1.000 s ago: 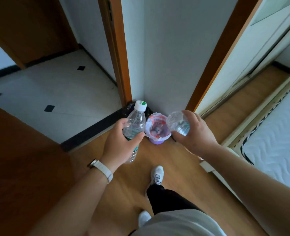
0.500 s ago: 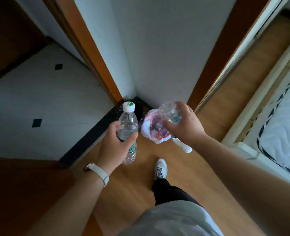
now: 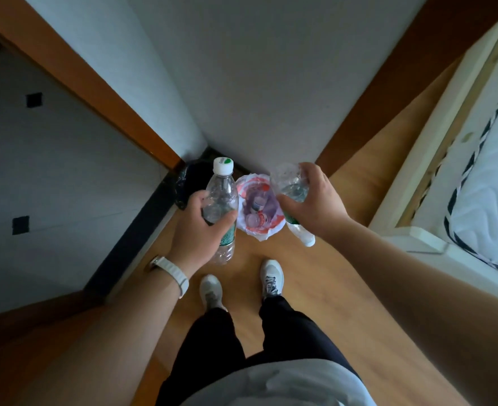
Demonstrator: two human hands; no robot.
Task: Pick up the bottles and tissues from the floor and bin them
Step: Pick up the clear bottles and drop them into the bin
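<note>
Both feet now stand just before the bin (image 3: 256, 206), closer than a second ago. From the head view, the left hand (image 3: 202, 230) is wrapped around an upright bottle (image 3: 221, 200) left of the bin; the right hand (image 3: 312, 203) grips a tilted bottle (image 3: 291, 197), cap down, at the bin's right edge. The bin looks small and holds bottles already, so a dropped one may bounce out onto the floor (image 3: 315, 288).

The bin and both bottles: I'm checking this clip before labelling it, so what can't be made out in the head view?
- Bin: its body is hidden under the bag liner; how full it is cannot be judged.
- Bottle in the right hand: the bottle has its middle covered by fingers.
- Bottle in the left hand: this bottle's label is mostly covered.
- Tissues: none visible.
- Dark object behind the bin: too dim to identify.
</note>
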